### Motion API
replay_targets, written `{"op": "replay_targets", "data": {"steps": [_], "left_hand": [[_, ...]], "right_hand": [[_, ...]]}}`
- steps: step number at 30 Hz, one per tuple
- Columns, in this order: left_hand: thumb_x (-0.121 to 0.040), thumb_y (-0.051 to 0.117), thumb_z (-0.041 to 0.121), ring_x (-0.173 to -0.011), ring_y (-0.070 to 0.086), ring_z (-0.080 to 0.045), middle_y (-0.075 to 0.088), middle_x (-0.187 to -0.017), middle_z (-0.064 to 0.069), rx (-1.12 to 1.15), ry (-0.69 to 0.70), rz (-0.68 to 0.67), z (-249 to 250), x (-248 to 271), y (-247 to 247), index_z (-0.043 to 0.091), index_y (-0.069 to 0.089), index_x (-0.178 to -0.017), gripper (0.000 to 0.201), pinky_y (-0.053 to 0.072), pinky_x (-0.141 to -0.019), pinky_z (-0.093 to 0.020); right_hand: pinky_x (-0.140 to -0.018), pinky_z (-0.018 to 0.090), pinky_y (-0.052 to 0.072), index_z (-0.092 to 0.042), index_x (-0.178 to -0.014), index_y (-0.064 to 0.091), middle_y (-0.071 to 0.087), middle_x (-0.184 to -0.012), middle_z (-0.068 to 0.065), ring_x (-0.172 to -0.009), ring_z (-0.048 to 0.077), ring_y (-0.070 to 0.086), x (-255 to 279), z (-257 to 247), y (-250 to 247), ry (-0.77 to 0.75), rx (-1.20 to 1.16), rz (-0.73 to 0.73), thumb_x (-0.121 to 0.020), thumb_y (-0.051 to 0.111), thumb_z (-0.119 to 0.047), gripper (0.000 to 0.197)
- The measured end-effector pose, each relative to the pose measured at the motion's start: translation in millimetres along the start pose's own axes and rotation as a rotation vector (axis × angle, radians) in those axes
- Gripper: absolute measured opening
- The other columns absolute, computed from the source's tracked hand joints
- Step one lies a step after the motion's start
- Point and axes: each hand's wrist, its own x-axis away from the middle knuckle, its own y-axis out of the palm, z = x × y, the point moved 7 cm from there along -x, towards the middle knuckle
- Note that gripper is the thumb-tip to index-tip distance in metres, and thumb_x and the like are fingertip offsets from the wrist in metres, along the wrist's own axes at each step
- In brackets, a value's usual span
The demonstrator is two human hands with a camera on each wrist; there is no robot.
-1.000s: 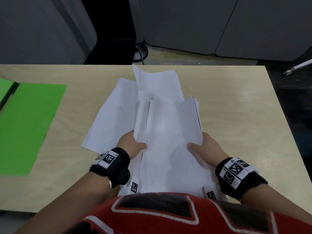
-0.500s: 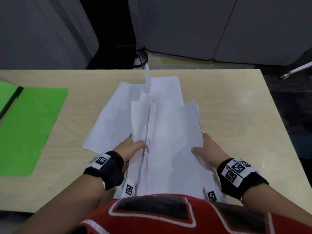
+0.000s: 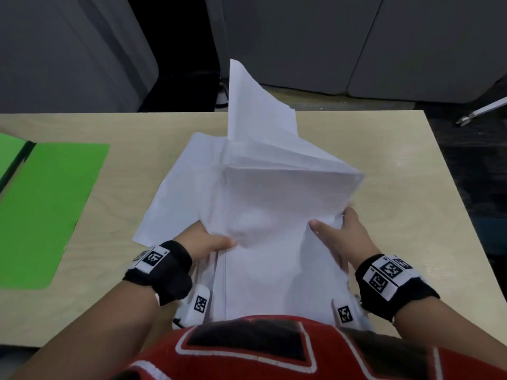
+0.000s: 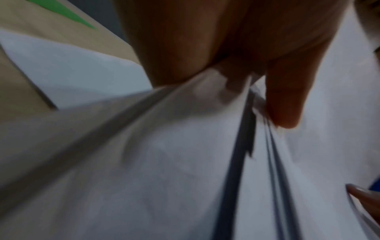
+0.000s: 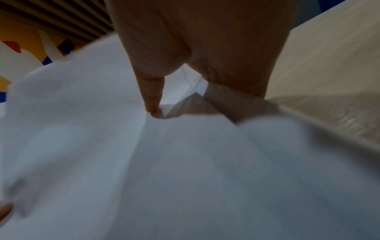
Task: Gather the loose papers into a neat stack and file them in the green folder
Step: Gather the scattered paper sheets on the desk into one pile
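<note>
A bundle of white papers is raised off the table between both hands, its far end tilted up. My left hand pinches its left edge, thumb on top. My right hand grips the right edge, thumb on the top sheet and fingers underneath. One sheet sticks up above the rest at the far end. Another loose sheet lies flat on the table under the bundle's left side. The open green folder lies flat at the table's left. In the wrist views the left hand and right hand each pinch paper.
The light wooden table ends in a far edge just behind the papers and a right edge close to my right hand. Grey cabinets stand beyond it. A metal bar shows on the floor at the far right.
The bundle has come up off the table and its far end has tipped upward. The spread sheets have closed together between my hands, and one sheet now sticks up high.
</note>
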Motion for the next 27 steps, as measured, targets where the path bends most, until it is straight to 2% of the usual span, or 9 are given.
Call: {"op": "replay_targets", "data": {"steps": [3,6,9,11,13,16,20,23,27], "left_hand": [[-0.061,0.076,0.011,-0.089,0.072,-0.018,0.077,-0.095,-0.005,0.003,-0.030,-0.004,-4.5,-0.2,-0.4,0.014,0.070,-0.103,0.043,0.054,-0.080,-0.029],[-0.072,0.073,0.004,-0.055,0.065,-0.008,0.073,-0.079,-0.008,-0.086,-0.049,0.020,-3.6,-2.7,1.0,0.012,0.070,-0.095,0.025,0.046,-0.049,-0.016],[-0.066,0.075,0.012,-0.056,0.063,-0.013,0.072,-0.074,-0.015,-0.213,-0.073,-0.006,-3.3,-10.4,-0.4,0.009,0.069,-0.089,0.024,0.047,-0.056,-0.019],[-0.069,0.077,0.018,-0.061,0.067,-0.010,0.073,-0.072,-0.001,-0.295,-0.085,-0.043,-2.1,-16.5,-4.1,0.013,0.068,-0.092,0.025,0.052,-0.061,-0.020],[-0.073,0.076,0.026,-0.090,0.068,-0.018,0.072,-0.099,0.000,-0.322,-0.057,-0.019,1.6,-28.3,-15.5,0.016,0.066,-0.107,0.036,0.052,-0.082,-0.030],[-0.083,0.067,0.032,-0.103,0.060,-0.026,0.063,-0.119,-0.008,-0.433,-0.028,0.258,9.8,-48.2,-57.7,0.016,0.060,-0.115,0.037,0.046,-0.085,-0.032],[-0.082,0.061,0.042,-0.122,0.046,-0.043,0.036,-0.142,-0.019,-0.648,-0.221,0.576,12.4,-64.5,-113.2,0.016,0.042,-0.135,0.062,0.040,-0.099,-0.044],[-0.082,0.057,0.050,-0.127,0.040,-0.045,0.033,-0.144,-0.021,-0.603,-0.349,0.577,5.3,-72.1,-127.7,0.009,0.026,-0.142,0.079,0.037,-0.100,-0.050],[-0.085,0.052,0.052,-0.129,0.041,-0.044,0.035,-0.146,-0.021,-0.578,-0.299,0.553,11.8,-78.7,-115.2,0.006,0.026,-0.143,0.079,0.037,-0.102,-0.048]], "right_hand": [[-0.055,0.015,0.051,-0.008,-0.129,0.044,0.062,-0.116,0.008,-0.091,0.013,0.065,-2.4,0.1,8.2,0.037,-0.136,-0.061,-0.080,0.077,-0.014,0.060],[-0.061,0.018,0.057,-0.012,-0.119,0.050,0.068,-0.109,0.007,-0.087,0.015,0.068,-9.8,2.0,20.8,0.040,-0.104,-0.111,-0.073,0.078,-0.011,0.054],[-0.079,0.042,0.059,-0.022,-0.112,0.059,0.073,-0.102,0.001,-0.088,0.022,0.072,-15.8,11.2,26.3,0.070,0.001,-0.099,-0.063,0.078,-0.025,0.052],[-0.077,0.038,0.058,-0.018,-0.107,0.060,0.072,-0.098,0.002,-0.085,0.022,0.070,-17.1,10.6,26.3,0.059,0.100,-0.061,-0.074,0.073,-0.020,0.035],[-0.079,0.039,0.057,-0.017,-0.102,0.058,0.069,-0.097,0.003,-0.085,0.024,0.067,-18.6,9.1,25.4,0.041,0.189,-0.020,-0.081,0.067,-0.018,0.023],[-0.084,0.041,0.055,-0.017,-0.107,0.057,0.068,-0.099,0.004,-0.090,0.026,0.065,-17.8,7.2,28.5,0.011,0.257,-0.016,-0.085,0.061,-0.016,0.023],[-0.083,0.035,0.051,-0.015,-0.121,0.055,0.066,-0.105,0.004,-0.095,0.027,0.063,-18.6,7.2,29.0,-0.003,0.282,-0.013,-0.088,0.057,-0.016,0.033],[-0.077,0.029,0.045,-0.014,-0.122,0.054,0.064,-0.101,0.002,-0.090,0.025,0.061,-18.4,8.8,27.3,-0.004,0.245,-0.012,-0.090,0.056,-0.014,0.033],[-0.075,0.027,0.043,-0.015,-0.123,0.054,0.064,-0.100,0.003,-0.089,0.024,0.060,-18.8,6.9,22.5,-0.023,0.171,0.019,-0.090,0.055,-0.012,0.033]]}}
